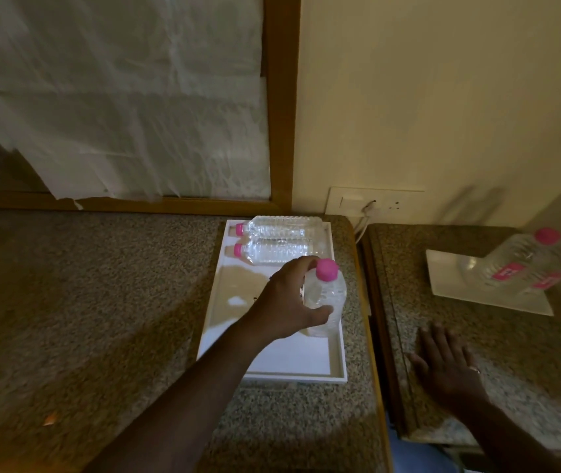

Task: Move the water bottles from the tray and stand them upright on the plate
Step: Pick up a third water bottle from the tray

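So in the middle of the frame the left hand [289, 298] is wrapped around a clear water bottle with a pink cap [326, 295], fingers curled over the far side and thumb pressed on the near side, holding it upright over the right part of the white tray [272, 370]; can't tell if its base is touching the tray or just above it. Two more bottles are lying on their sides at the tray's far end, just above center: the back bottle [282, 225] and the front bottle [282, 250], pink caps pointing toward the left of the frame, side by side and pretty much touching. The tray sits on a speckled granite counter [101, 319]. Over on the right side of the frame there's a lower granite surface [511, 353], and the right hand [446, 363] is flat on it, palm down, fingers spread a bit, holding nothing, with a ring on one finger. At the upper right edge is the white square plate [449, 285] with some pink-capped bottles [524, 261] already standing on it, blurry, so I can't count them for sure. A wall switch plate [374, 201] is on the cream wall behind, center right.
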The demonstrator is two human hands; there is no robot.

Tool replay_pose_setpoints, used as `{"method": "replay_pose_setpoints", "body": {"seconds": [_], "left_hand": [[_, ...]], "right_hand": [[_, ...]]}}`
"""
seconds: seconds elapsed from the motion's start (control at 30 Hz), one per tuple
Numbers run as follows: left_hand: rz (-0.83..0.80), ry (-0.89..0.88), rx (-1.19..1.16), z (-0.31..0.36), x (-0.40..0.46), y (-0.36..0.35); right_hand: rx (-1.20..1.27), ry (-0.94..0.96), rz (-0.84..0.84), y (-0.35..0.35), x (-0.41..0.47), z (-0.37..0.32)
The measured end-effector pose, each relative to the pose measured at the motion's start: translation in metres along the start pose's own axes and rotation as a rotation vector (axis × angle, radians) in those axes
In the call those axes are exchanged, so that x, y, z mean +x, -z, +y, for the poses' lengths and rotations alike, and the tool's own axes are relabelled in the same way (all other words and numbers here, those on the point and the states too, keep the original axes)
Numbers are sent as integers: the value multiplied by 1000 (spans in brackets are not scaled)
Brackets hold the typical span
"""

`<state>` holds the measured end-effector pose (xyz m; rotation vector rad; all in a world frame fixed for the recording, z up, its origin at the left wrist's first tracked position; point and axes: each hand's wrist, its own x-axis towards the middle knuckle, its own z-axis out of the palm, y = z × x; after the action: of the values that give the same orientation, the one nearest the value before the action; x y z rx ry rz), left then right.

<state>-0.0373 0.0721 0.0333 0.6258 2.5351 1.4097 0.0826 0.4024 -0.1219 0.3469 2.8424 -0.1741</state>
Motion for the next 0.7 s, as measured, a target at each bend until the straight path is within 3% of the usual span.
{"method": "replay_pose_setpoints", "body": {"seconds": [0.43,0.7], "left_hand": [[16,173,-9,0,6,-29],[2,58,143,51,39,-25]], "right_hand": [[84,30,91,-8,2,1],[153,-39,158,-1,-5,21]]}}
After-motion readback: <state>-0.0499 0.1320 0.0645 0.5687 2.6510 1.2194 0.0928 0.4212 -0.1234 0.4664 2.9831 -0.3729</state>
